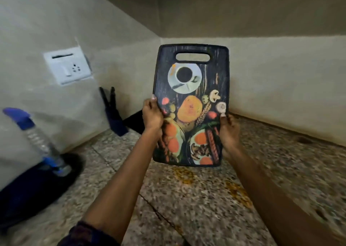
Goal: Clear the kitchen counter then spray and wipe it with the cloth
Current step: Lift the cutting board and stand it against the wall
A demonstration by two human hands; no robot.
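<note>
The person holds a cutting board (191,103) upright in front of the corner where the two walls meet, printed face toward the camera, its handle slot at 12 o'clock. The left hand (152,114) grips the board's left edge with the thumb on the front and the fingers curled behind; the right hand (229,131) clamps the right edge the same way, thumb tip on the printed face. Held by both long edges and lifted off the table (187,199), the board appears to be on its way out of the working area, which fits the clearing step; spraying and wiping have not yet begun.

The board is a thin, rigid, rounded rectangle, likely plastic, with a dark wood-grain print showing a coffee cup, mushrooms and vegetables. Its smooth edges give little purchase, which may be why two hands share it.

The table is speckled stone in grey and tan, with seams between slabs and yellowish stains (184,174) just below the board, toward 6 o'clock. At 9 o'clock stands a clear spray bottle (40,143) with a blue top, blurred, beside a dark round object (37,186). Toward 10 o'clock a dark knife block (114,113) leans near the wall, under a white switch plate (67,66). No cloth is in view.
</note>
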